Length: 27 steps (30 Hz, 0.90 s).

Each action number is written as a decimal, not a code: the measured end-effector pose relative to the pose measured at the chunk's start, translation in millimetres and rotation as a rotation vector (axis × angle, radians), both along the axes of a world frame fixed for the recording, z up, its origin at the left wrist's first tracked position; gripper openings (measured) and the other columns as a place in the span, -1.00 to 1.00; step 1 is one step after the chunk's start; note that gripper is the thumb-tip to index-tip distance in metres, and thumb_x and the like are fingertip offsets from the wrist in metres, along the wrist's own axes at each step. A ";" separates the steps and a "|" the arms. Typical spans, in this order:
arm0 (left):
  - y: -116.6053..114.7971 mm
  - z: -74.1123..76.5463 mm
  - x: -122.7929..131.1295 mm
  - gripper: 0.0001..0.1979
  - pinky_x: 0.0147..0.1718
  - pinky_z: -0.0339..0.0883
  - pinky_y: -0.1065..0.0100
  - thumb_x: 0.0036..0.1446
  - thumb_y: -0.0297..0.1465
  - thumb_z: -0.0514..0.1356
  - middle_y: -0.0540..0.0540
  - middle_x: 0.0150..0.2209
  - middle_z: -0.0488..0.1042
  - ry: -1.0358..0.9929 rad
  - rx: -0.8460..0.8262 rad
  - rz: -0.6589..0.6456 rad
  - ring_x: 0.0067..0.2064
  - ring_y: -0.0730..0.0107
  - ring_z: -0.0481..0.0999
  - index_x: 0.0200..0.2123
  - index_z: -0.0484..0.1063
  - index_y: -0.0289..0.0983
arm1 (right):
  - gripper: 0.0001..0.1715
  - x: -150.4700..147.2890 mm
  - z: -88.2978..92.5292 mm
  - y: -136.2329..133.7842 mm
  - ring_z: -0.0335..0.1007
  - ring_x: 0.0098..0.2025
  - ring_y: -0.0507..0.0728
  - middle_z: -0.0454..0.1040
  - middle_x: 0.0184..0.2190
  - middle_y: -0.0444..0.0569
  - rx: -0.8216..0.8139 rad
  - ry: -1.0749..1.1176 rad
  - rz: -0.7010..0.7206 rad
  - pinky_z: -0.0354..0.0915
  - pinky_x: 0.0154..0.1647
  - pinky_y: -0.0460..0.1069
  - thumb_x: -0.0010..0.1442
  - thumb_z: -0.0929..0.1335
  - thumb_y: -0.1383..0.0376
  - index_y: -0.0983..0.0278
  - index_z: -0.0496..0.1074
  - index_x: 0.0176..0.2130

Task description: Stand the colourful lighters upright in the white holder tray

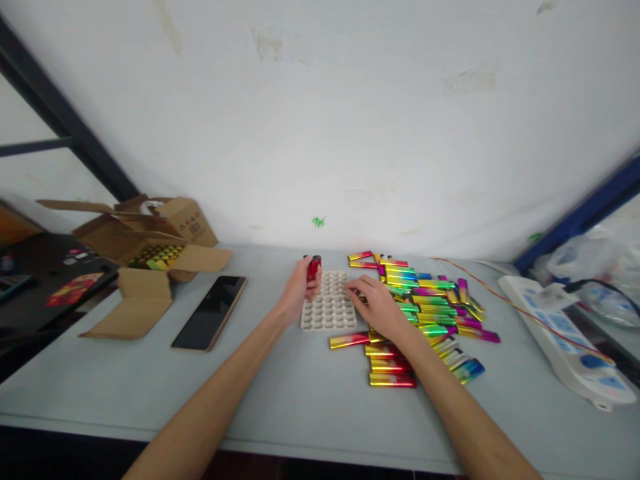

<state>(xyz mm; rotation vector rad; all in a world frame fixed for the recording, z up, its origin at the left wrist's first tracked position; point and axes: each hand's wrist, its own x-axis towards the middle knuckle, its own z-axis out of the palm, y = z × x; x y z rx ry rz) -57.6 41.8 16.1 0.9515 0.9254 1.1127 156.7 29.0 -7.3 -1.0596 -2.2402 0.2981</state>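
Note:
My left hand (299, 283) is closed around red lighters (313, 268) with dark tops, held upright at the far left corner of a white tray (329, 325). Rows of round holes cover the tray, which lies flat on the table. Over the tray's right edge is my right hand (374, 303), its fingers bent and drawn together. Whatever those fingertips hold, if anything, is hidden. Beside and partly under my right hand and forearm spreads a loose pile of shiny multicoloured lighters (433, 300), in gold, red, green, purple and blue.
A dark phone (210, 313) lies on the left. Behind it stands an open cardboard box (145, 300) with yellow-and-black items (159, 255) inside. On the right are a white power strip (565, 347), a thin orange cable (500, 293) and plastic bags (580, 257). A wall (325, 133) rises behind the table.

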 end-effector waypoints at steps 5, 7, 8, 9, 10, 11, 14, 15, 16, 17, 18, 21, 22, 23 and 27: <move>-4.0 10.3 1.2 -0.54 -0.72 -0.08 0.56 0.22 0.09 0.20 0.16 -0.56 0.17 -0.040 0.105 0.026 -0.65 0.61 0.03 -0.27 0.31 -0.21 | -0.74 -1.4 -0.9 -1.1 0.46 0.12 0.27 0.57 0.07 0.13 0.096 -0.069 0.025 0.35 0.22 0.21 0.44 0.34 0.29 0.28 0.55 0.05; -5.4 16.3 -0.4 -0.59 -0.71 0.08 0.53 0.21 0.02 0.27 0.11 -0.46 0.35 -0.060 0.188 0.030 -0.61 0.56 0.21 -0.17 0.33 -0.18 | -0.70 -3.0 0.4 -3.4 0.45 0.18 0.27 0.55 0.14 0.13 0.093 -0.117 0.037 0.32 0.26 0.23 0.44 0.34 0.29 0.27 0.54 0.10; -5.5 18.8 -1.9 -0.60 -0.68 0.18 0.50 0.21 -0.01 0.30 0.07 -0.40 0.41 -0.064 0.234 0.030 -0.56 0.52 0.31 -0.15 0.34 -0.18 | -0.68 -4.0 1.5 -4.8 0.45 0.20 0.27 0.55 0.15 0.12 0.087 -0.134 0.048 0.31 0.28 0.22 0.45 0.34 0.28 0.27 0.53 0.12; -5.0 20.6 -3.7 -0.62 -0.62 0.29 0.47 0.22 -0.04 0.31 0.04 -0.36 0.45 -0.057 0.280 0.032 -0.50 0.48 0.40 -0.13 0.37 -0.19 | -0.67 -5.1 2.6 -6.3 0.44 0.21 0.26 0.55 0.16 0.11 0.083 -0.144 0.062 0.30 0.28 0.22 0.46 0.33 0.28 0.26 0.52 0.14; -4.1 21.8 -5.8 -0.63 -0.53 0.38 0.43 0.24 -0.06 0.30 0.02 -0.34 0.47 -0.037 0.333 0.045 -0.43 0.45 0.46 -0.11 0.41 -0.21 | -0.67 -6.3 3.8 -7.6 0.44 0.22 0.25 0.55 0.17 0.10 0.083 -0.149 0.078 0.29 0.29 0.21 0.47 0.32 0.28 0.26 0.52 0.15; -2.8 22.2 -8.0 -0.65 -0.43 0.44 0.40 0.27 -0.08 0.29 0.00 -0.33 0.49 -0.003 0.387 0.072 -0.38 0.43 0.50 -0.09 0.45 -0.22 | -0.66 -7.5 4.8 -8.6 0.44 0.22 0.24 0.55 0.16 0.10 0.086 -0.152 0.093 0.28 0.30 0.21 0.47 0.31 0.29 0.25 0.52 0.16; 1.4 20.7 -13.7 -0.67 -0.17 0.48 0.35 0.27 -0.14 0.32 -0.07 -0.25 0.58 0.160 0.531 0.210 -0.24 0.41 0.57 -0.05 0.56 -0.25 | -0.69 -10.1 6.6 -9.9 0.48 0.19 0.22 0.57 0.14 0.10 0.102 -0.160 0.125 0.27 0.31 0.21 0.47 0.32 0.30 0.25 0.54 0.12; 2.6 19.8 -15.0 -0.68 -0.11 0.48 0.32 0.25 -0.17 0.34 -0.10 -0.19 0.60 0.215 0.573 0.253 -0.19 0.38 0.59 -0.05 0.59 -0.25 | -0.70 -10.6 6.9 -9.7 0.49 0.17 0.21 0.58 0.13 0.10 0.101 -0.157 0.130 0.28 0.30 0.20 0.47 0.32 0.31 0.25 0.56 0.10; 3.7 18.9 -16.1 -0.69 -0.06 0.47 0.29 0.24 -0.19 0.36 -0.13 -0.14 0.62 0.273 0.618 0.283 -0.15 0.34 0.60 -0.06 0.61 -0.25 | -0.70 -11.1 6.9 -9.4 0.50 0.16 0.21 0.58 0.13 0.10 0.097 -0.149 0.135 0.30 0.28 0.18 0.46 0.32 0.32 0.25 0.56 0.09; 4.8 18.1 -16.9 -0.71 -0.01 0.47 0.25 0.22 -0.21 0.37 -0.14 -0.10 0.63 0.341 0.667 0.302 -0.11 0.30 0.60 -0.06 0.62 -0.24 | -0.70 -11.5 6.9 -9.0 0.51 0.16 0.20 0.59 0.12 0.10 0.092 -0.138 0.140 0.33 0.26 0.16 0.46 0.31 0.32 0.26 0.57 0.08; 6.0 17.3 -17.7 -0.73 0.03 0.46 0.22 0.22 -0.23 0.37 -0.15 -0.08 0.64 0.420 0.717 0.313 -0.07 0.27 0.60 -0.07 0.62 -0.23 | -0.70 -11.8 6.8 -8.7 0.51 0.16 0.20 0.59 0.12 0.10 0.088 -0.125 0.143 0.35 0.25 0.14 0.46 0.31 0.33 0.26 0.57 0.08; 11.1 15.7 -20.3 -0.79 0.13 0.41 0.15 0.25 -0.28 0.34 -0.16 -0.05 0.65 0.679 0.854 0.321 0.01 0.21 0.59 -0.08 0.63 -0.19 | -0.71 -12.9 6.5 -7.9 0.53 0.14 0.21 0.60 0.11 0.11 0.091 -0.109 0.142 0.38 0.21 0.12 0.46 0.31 0.34 0.28 0.59 0.06; 13.5 15.3 -21.4 -0.80 0.13 0.41 0.14 0.25 -0.28 0.33 -0.16 -0.06 0.65 0.748 0.885 0.314 0.03 0.18 0.59 -0.09 0.63 -0.19 | -0.71 -13.1 6.3 -7.7 0.53 0.13 0.21 0.60 0.10 0.11 0.094 -0.111 0.139 0.38 0.21 0.13 0.46 0.31 0.34 0.28 0.59 0.05; 16.2 14.9 -22.5 -0.81 0.13 0.42 0.12 0.25 -0.28 0.32 -0.17 -0.06 0.66 0.809 0.901 0.293 0.03 0.16 0.59 -0.10 0.62 -0.19 | -0.72 -13.3 5.9 -7.6 0.54 0.12 0.21 0.60 0.09 0.11 0.097 -0.113 0.137 0.38 0.20 0.13 0.45 0.32 0.35 0.28 0.59 0.04; 28.0 12.7 -25.1 -0.79 0.09 0.44 0.10 0.27 -0.26 0.26 -0.17 -0.10 0.67 0.978 0.883 0.160 0.01 0.13 0.59 -0.11 0.61 -0.21 | -0.73 -13.4 2.3 -6.7 0.53 0.13 0.21 0.60 0.11 0.10 0.101 -0.125 0.127 0.36 0.22 0.14 0.43 0.34 0.35 0.26 0.58 0.06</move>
